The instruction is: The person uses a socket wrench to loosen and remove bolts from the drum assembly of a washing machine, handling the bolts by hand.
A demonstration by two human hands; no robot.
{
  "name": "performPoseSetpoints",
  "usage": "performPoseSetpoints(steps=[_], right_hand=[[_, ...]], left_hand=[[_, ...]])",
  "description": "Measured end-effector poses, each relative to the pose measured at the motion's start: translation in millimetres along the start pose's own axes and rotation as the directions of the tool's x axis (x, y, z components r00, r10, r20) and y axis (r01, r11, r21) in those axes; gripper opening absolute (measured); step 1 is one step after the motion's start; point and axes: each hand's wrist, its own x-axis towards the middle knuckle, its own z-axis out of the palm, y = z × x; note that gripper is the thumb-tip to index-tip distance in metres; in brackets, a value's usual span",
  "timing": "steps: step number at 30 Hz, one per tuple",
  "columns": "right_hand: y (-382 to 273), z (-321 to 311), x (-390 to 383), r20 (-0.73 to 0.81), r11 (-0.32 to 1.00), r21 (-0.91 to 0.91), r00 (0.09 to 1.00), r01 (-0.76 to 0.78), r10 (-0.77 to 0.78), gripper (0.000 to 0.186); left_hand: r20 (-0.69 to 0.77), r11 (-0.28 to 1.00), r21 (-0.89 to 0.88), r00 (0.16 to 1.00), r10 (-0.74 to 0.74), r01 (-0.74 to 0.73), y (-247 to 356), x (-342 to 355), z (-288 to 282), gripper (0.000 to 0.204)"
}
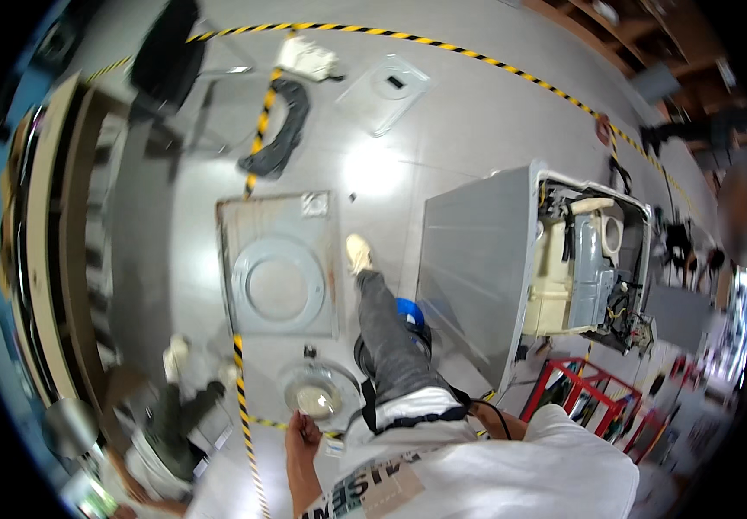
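Observation:
At the lower middle my left hand (304,434) is closed, its fingers curled in. Whether it pinches something small I cannot make out. Just beyond it on the floor lies a round washing machine door (339,381) with a glass bowl (314,401). My right forearm (496,421) shows by my hip, while the hand itself is hidden. Ahead lies a grey front panel (321,251) with a large round opening and rusty edges. To my right a grey washing machine cabinet (477,255) has an open end, baring hoses, wiring and inner parts.
A dark rubber door seal (283,130), a white part (307,59) and a flat grey panel (384,93) lie farther out. Yellow-black tape (442,41) marks the floor. A chair (166,60), shelf (70,216), another person (161,441) and red frame (577,389) surround me.

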Motion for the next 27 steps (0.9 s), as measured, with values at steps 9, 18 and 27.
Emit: performPoseSetpoints(steps=[9, 18, 27], right_hand=[[-117, -44, -47, -0.015, 0.966, 0.173, 0.980, -0.193, 0.199, 0.030], [-157, 22, -47, -0.065, 0.862, 0.482, 0.975, -0.157, 0.215, 0.030], [-203, 92, -30, -0.142, 0.735, 0.677, 0.974, -0.033, 0.174, 0.031]], left_hand=[[-0.064, 0.606, 0.790, 0.969, 0.240, -0.098, 167, 20, 228, 0.035], [0.009, 0.187, 0.981, 0.979, 0.205, -0.048, 213, 47, 380, 0.037], [0.252, 0.209, 0.956, 0.943, -0.217, -0.207, 188, 68, 585, 0.035]])
